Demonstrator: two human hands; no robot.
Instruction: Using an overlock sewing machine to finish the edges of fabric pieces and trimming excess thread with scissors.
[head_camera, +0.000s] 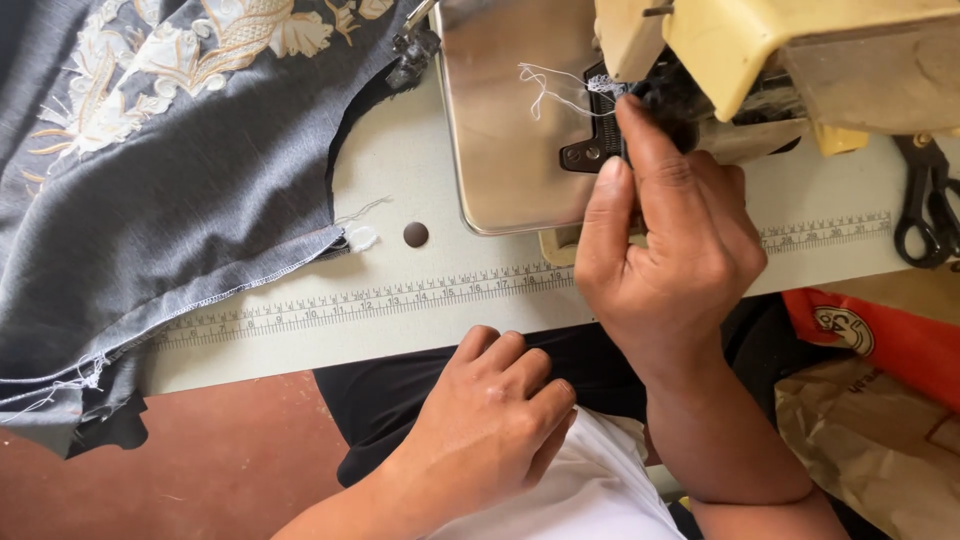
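one big grey fabric piece (150, 190) with cream and gold embroidery takes up the left side of the sewing table (420, 170), draped over the front edge toward the red floor. white stitching runs along its hem, with loose thread tails at the corner. then one cream sewing machine (780, 50) at the top right with its shiny metal bed plate (510, 120), and one printed ruler strip (400, 295) along the table's front.

the right hand (665, 255) is up at the needle area, forefinger and thumb pinched on something small and dark right under the machine head, next to a tangle of white thread (555, 88). can't tell exactly what's between the fingertips, it's hidden. the left hand (490, 420) is loosely curled, holding nothing, resting on the lap against the dark and white clothing.

smaller stuff: one pair of black scissors (925, 205) at the far right, one brown round button-like disc (416, 234), one little white scrap (360, 238) beside the fabric corner.

what could go wrong imo: fingers are very close to the needle zone, so if the machine runs they'd get caught. that loose white thread could snag or bunch up under the plate. and the fabric hanging off the edge could slide down from its own weight.
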